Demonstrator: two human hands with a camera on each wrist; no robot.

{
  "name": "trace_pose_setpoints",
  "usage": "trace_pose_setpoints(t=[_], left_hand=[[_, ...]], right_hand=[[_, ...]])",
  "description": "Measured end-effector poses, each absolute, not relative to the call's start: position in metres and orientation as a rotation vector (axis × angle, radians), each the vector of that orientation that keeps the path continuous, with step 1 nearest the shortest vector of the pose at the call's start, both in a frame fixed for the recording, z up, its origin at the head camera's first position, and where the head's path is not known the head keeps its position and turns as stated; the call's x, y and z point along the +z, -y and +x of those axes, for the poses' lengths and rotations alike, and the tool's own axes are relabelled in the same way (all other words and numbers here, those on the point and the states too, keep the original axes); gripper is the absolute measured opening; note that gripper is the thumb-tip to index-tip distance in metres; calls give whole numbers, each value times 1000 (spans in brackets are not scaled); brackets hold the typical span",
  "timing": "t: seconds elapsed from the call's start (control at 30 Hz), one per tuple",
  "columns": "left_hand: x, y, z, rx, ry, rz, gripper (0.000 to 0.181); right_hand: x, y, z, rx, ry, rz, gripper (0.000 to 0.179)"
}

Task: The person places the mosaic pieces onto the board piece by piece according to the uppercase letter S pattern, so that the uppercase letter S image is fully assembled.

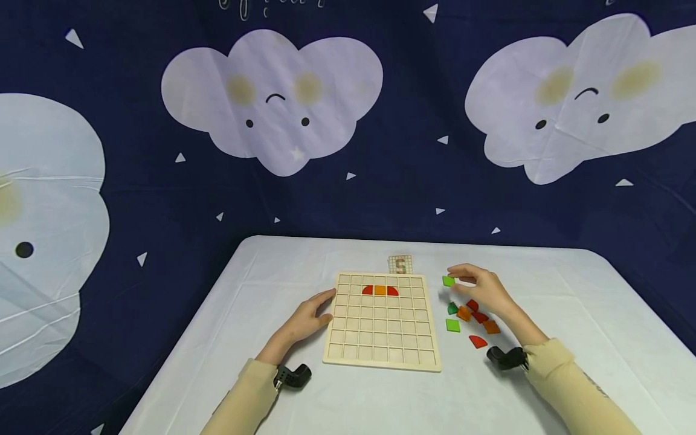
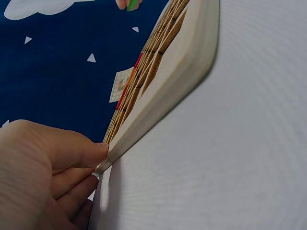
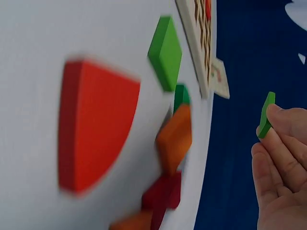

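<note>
Against the left edge of a pale wooden grid board (image 1: 382,329) rests my left hand (image 1: 306,317), thumb and fingers spread along the rim. The left wrist view shows its thumb (image 2: 91,152) touching the board's edge. To the right, my right hand (image 1: 484,288) pinches a light green square tile (image 1: 448,281) between thumb and fingers, raised above the table. In the right wrist view this green tile (image 3: 266,115) is held at the fingertips. Near the board's top row, an orange square (image 1: 380,290) sits between two red quarter-round tiles (image 1: 368,290).
Loose tiles lie right of the board: a light green square (image 1: 453,325), a dark green piece (image 1: 452,308), orange pieces (image 1: 492,327) and several red ones (image 1: 478,342). A small pattern card (image 1: 400,264) lies behind the board. A dark cloud-print cloth (image 1: 326,205) hangs behind the white table.
</note>
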State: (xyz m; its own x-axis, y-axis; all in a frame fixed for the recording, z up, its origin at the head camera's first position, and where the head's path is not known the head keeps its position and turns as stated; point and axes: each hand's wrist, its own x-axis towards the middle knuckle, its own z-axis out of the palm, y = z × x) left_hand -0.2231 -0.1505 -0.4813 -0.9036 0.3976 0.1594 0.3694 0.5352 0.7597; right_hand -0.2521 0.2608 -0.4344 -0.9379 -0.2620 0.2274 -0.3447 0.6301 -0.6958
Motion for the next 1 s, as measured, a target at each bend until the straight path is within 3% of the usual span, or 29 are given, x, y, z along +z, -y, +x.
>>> trace_pose_setpoints(t=[1.0], left_hand=[[-481,153,-224,1325,-2737,732,58]], right_hand=[[-439,-145,-252,1457,2654,727,43]])
